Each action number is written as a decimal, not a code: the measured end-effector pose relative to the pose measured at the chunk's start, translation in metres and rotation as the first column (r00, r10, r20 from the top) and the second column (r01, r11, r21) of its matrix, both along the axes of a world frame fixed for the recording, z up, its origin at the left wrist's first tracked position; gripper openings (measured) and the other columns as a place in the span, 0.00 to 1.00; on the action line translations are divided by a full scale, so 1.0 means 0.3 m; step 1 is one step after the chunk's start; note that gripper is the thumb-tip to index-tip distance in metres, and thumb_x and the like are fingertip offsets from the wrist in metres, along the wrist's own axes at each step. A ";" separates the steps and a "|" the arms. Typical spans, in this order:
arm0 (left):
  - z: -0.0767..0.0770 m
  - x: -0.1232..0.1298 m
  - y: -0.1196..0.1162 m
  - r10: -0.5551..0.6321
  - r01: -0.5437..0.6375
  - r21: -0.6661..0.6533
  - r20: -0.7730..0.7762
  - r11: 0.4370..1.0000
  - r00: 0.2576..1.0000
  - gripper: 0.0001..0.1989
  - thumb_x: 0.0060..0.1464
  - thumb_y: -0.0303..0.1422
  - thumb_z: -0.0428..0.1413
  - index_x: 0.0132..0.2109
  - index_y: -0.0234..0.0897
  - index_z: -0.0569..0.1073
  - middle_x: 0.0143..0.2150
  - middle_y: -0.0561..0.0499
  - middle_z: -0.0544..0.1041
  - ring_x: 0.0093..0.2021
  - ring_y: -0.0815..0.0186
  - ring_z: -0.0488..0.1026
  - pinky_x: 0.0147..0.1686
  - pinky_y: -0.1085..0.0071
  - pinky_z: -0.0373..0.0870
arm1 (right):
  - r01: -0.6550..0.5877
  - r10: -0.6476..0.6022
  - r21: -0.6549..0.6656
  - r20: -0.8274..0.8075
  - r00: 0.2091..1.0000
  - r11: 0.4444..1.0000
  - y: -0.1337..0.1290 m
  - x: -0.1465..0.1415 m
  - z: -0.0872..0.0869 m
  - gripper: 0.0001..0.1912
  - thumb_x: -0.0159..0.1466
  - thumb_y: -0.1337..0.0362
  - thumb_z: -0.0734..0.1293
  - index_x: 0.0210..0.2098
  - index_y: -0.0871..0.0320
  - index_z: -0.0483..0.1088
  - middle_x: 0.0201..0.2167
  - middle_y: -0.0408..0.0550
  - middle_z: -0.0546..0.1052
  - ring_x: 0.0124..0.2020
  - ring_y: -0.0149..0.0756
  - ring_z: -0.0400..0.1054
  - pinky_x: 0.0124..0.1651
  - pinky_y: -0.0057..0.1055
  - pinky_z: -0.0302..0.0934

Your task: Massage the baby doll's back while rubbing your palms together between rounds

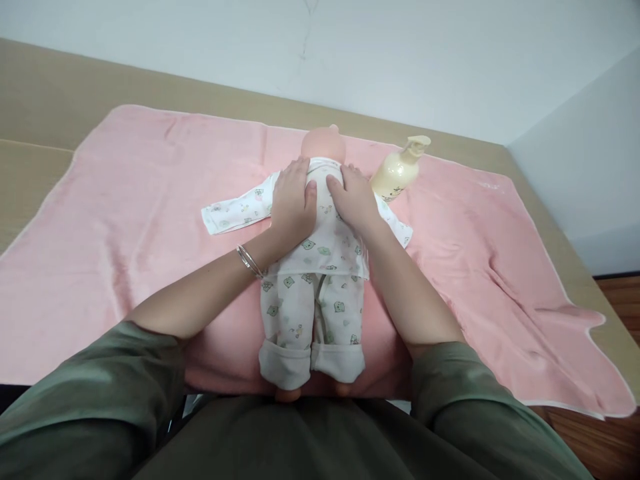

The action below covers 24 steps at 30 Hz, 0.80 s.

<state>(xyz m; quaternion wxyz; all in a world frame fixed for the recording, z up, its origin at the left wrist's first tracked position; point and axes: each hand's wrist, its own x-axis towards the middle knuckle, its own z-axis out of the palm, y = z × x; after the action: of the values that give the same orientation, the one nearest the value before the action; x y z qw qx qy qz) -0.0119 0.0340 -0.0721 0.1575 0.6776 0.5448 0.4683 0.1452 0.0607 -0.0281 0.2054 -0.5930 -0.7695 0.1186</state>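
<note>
A baby doll lies face down, it seems, on a pink blanket, its head away from me and its feet toward my body. It wears a white printed top and matching trousers with turned-up cuffs. My left hand rests flat on the left side of the upper torso, fingers stretched toward the shoulder. On the other side, my right hand lies flat over the opposite shoulder area. Both sleeves spread outward, the right one partly hidden by my arm. Neither hand grips anything.
The pink blanket covers much of a wooden table. A cream pump bottle stands just right of the doll's shoulder. White walls border the table at the back and right. Wooden flooring shows at the right.
</note>
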 end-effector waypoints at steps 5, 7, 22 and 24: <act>0.024 -0.024 0.050 0.090 -0.103 -0.147 -0.094 0.984 0.991 0.25 0.67 0.37 0.46 0.64 0.30 0.73 0.68 0.34 0.75 0.71 0.48 0.70 0.76 0.50 0.61 | 0.044 -0.039 -0.021 0.187 0.982 0.999 -0.095 -0.049 0.036 0.34 0.78 0.57 0.53 0.73 0.78 0.58 0.75 0.76 0.60 0.78 0.67 0.53 0.80 0.60 0.46; 0.035 -0.040 0.074 0.091 -0.115 -0.170 -0.141 0.979 0.986 0.24 0.66 0.36 0.46 0.61 0.30 0.75 0.65 0.34 0.78 0.67 0.48 0.73 0.73 0.50 0.66 | -0.010 0.002 0.031 0.236 0.972 0.999 -0.162 -0.097 0.043 0.35 0.76 0.60 0.56 0.75 0.78 0.54 0.77 0.75 0.57 0.79 0.68 0.50 0.80 0.60 0.45; 0.047 0.010 -0.009 0.014 -0.037 -0.054 -0.372 0.998 0.928 0.28 0.68 0.32 0.41 0.68 0.22 0.67 0.71 0.28 0.70 0.74 0.45 0.65 0.77 0.44 0.57 | 0.022 -0.010 -0.077 0.154 0.988 0.997 -0.060 -0.052 0.041 0.36 0.76 0.60 0.53 0.76 0.79 0.51 0.78 0.73 0.55 0.81 0.62 0.46 0.82 0.62 0.40; 0.053 -0.011 0.025 0.019 -0.048 -0.076 -0.351 0.996 0.936 0.23 0.67 0.32 0.42 0.61 0.29 0.73 0.63 0.32 0.78 0.67 0.47 0.73 0.73 0.45 0.64 | 0.016 -0.013 -0.016 0.213 0.977 1.000 -0.125 -0.089 0.046 0.34 0.76 0.63 0.53 0.74 0.82 0.53 0.76 0.76 0.58 0.80 0.63 0.50 0.81 0.59 0.45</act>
<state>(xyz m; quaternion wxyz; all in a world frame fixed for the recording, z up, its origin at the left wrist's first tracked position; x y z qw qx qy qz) -0.0153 0.0414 -0.0560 0.0782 0.7335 0.5945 0.3201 0.1186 0.0231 -0.0144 0.1171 -0.6097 -0.7816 0.0597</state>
